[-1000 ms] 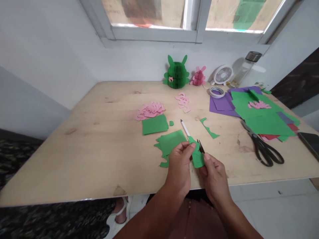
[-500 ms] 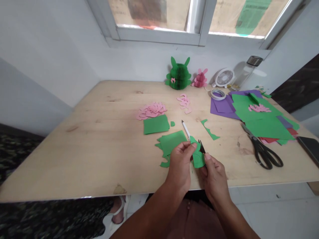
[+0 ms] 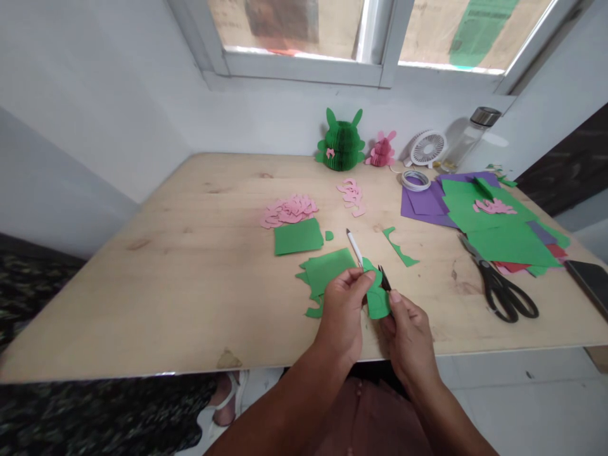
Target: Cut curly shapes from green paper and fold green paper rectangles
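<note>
Between thumb and fingers, my left hand (image 3: 342,310) pinches a piece of green paper (image 3: 378,303) with a drawn curved line on it. My right hand (image 3: 409,329) is closed on a small pair of scissors (image 3: 384,278), whose dark blades stand at the paper's right edge; the handles are hidden in the hand. Just beyond the paper lies a white pen (image 3: 354,246). Green paper sheets (image 3: 330,271) with jagged offcuts sit left of my left hand, and a thin green offcut (image 3: 399,248) lies to the right.
Pink paper cut-outs (image 3: 291,211) are heaped behind a green rectangle (image 3: 298,237). Large black-handled scissors (image 3: 503,288) lie at right near coloured sheets (image 3: 510,244) and a phone (image 3: 589,285). Along the wall stand a green paper figure (image 3: 341,145), a pink one (image 3: 380,151), a fan (image 3: 427,149) and a bottle (image 3: 468,142).
Very little differs. The green paper and the small scissors have shifted slightly in my hands; both hands stay in nearly the same place.
</note>
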Demonstrator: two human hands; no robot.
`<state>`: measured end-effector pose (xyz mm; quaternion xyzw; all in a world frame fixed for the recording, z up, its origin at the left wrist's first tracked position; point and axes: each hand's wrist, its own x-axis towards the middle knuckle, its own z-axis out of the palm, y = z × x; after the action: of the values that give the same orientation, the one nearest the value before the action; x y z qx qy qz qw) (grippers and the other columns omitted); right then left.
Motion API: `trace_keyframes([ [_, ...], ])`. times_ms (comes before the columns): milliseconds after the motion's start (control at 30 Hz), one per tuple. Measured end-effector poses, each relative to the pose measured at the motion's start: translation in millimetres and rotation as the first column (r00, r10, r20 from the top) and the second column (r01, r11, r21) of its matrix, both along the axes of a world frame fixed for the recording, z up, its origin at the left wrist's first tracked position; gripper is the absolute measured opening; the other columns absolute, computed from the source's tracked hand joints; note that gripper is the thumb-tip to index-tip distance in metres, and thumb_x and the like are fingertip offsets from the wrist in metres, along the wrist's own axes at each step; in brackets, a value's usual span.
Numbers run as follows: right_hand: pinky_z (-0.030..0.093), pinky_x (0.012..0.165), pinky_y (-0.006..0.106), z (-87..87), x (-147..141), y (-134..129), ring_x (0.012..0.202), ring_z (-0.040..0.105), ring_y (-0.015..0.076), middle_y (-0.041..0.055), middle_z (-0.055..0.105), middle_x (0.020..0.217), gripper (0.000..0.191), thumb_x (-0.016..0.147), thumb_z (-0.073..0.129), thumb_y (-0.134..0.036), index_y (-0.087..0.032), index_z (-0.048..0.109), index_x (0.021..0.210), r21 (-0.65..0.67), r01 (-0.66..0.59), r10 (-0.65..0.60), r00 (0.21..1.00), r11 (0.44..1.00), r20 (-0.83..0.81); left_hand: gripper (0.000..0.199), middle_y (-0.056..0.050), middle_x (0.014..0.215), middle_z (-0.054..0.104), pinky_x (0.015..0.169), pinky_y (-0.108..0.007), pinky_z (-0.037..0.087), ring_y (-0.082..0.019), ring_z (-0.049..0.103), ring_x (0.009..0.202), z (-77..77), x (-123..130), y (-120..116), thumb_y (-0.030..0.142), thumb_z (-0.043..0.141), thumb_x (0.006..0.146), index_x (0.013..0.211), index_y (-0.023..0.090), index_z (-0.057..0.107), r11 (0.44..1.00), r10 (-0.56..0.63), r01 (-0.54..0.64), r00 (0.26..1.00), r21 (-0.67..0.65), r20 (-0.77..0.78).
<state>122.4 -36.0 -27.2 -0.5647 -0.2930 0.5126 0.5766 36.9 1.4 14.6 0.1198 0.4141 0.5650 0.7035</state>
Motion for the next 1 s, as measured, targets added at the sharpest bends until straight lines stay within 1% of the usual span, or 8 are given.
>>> trace_keyframes([
  [67, 0.018, 0.046, 0.025, -0.6, 0.3, -0.1, 0.052, 0.017, 0.0100, -0.0068, 0.027, 0.054, 0.045, 0.078, 0.064, -0.054, -0.019, 0.047, 0.057, 0.000, -0.001, 0.001, 1.000, 1.000, -0.003, 0.023, 0.001, 0.063, 0.063, 0.056, -0.020, 0.041, -0.008, 0.053, 0.056, 0.0, -0.8, 0.4, 0.023, 0.077, 0.055, 0.069, 0.013, 0.062, 1.000, -0.012, 0.012, 1.000, 0.005, -0.014],
  [167, 0.015, 0.045, 0.025, -1.5, 1.2, -0.4, 0.051, 0.014, 0.0095, -0.0077, 0.024, 0.053, 0.046, 0.077, 0.064, -0.056, -0.020, 0.045, 0.057, -0.009, -0.005, 0.005, 1.000, 1.000, 0.007, 0.023, 0.001, 0.063, 0.062, 0.057, -0.021, 0.041, -0.008, 0.053, 0.057, -0.6, -2.7, 1.5, 0.024, 0.076, 0.057, 0.069, 0.013, 0.061, 0.999, -0.035, 0.036, 0.998, 0.012, -0.053],
  [333, 0.010, 0.043, 0.025, -1.8, 3.2, -0.8, 0.049, 0.010, 0.0081, -0.0090, 0.019, 0.052, 0.046, 0.078, 0.063, -0.056, -0.020, 0.043, 0.058, -0.027, -0.029, 0.029, 0.999, 0.999, -0.013, 0.023, 0.003, 0.061, 0.058, 0.058, -0.022, 0.039, -0.008, 0.050, 0.055, -2.9, -6.3, 4.1, 0.026, 0.075, 0.059, 0.072, 0.014, 0.060, 0.996, -0.081, 0.085, 0.989, 0.027, -0.123],
  [467, 0.009, 0.043, 0.024, -1.7, 4.4, -0.2, 0.050, 0.010, 0.0083, -0.0087, 0.019, 0.053, 0.044, 0.078, 0.065, -0.054, -0.019, 0.047, 0.059, -0.004, -0.024, 0.024, 1.000, 1.000, -0.011, 0.023, 0.003, 0.062, 0.058, 0.058, -0.023, 0.039, -0.008, 0.049, 0.055, -5.1, -8.9, 6.5, 0.027, 0.074, 0.060, 0.073, 0.015, 0.060, 0.992, -0.108, 0.116, 0.982, 0.043, -0.158],
  [567, 0.009, 0.042, 0.024, -0.5, 5.8, 0.1, 0.048, 0.011, 0.0078, -0.0090, 0.019, 0.052, 0.043, 0.077, 0.065, -0.055, -0.018, 0.051, 0.061, -0.035, -0.027, 0.027, 1.000, 0.999, -0.010, 0.022, 0.003, 0.063, 0.058, 0.057, -0.023, 0.038, -0.008, 0.049, 0.056, -6.4, -11.1, 8.2, 0.027, 0.075, 0.060, 0.072, 0.015, 0.060, 0.990, -0.118, 0.132, 0.973, 0.059, -0.198],
  [700, 0.008, 0.041, 0.023, 2.7, 8.3, 0.6, 0.047, 0.013, 0.0074, -0.0094, 0.022, 0.050, 0.041, 0.076, 0.065, -0.056, -0.016, 0.061, 0.071, -0.056, -0.019, 0.016, 0.999, 0.998, -0.047, 0.020, 0.005, 0.059, 0.055, 0.053, -0.021, 0.033, -0.007, 0.045, 0.052, -4.7, -14.5, 8.9, 0.027, 0.074, 0.060, 0.068, 0.016, 0.060, 0.989, -0.123, 0.141, 0.957, 0.050, -0.264],
  [833, 0.010, 0.042, 0.023, 5.5, 11.3, 1.9, 0.046, 0.016, 0.0072, -0.0093, 0.025, 0.049, 0.043, 0.076, 0.066, -0.056, -0.013, 0.066, 0.079, -0.045, -0.017, 0.015, 0.999, 0.999, -0.048, 0.018, 0.006, 0.054, 0.052, 0.050, -0.020, 0.030, -0.005, 0.039, 0.047, 0.1, -18.0, 8.8, 0.024, 0.073, 0.061, 0.064, 0.017, 0.057, 0.988, -0.128, 0.147, 0.949, 0.046, -0.287],
  [1000, 0.010, 0.044, 0.024, 10.7, 18.1, 5.8, 0.046, 0.017, 0.0071, -0.0090, 0.027, 0.047, 0.044, 0.077, 0.064, -0.056, -0.012, 0.068, 0.078, 0.005, -0.061, 0.061, 0.998, 0.998, -0.012, 0.018, 0.005, 0.056, 0.055, 0.051, -0.020, 0.031, -0.006, 0.044, 0.050, 2.3, -22.7, 8.2, 0.024, 0.073, 0.060, 0.061, 0.016, 0.058, 0.970, -0.204, 0.235, 0.926, 0.063, -0.318],
])
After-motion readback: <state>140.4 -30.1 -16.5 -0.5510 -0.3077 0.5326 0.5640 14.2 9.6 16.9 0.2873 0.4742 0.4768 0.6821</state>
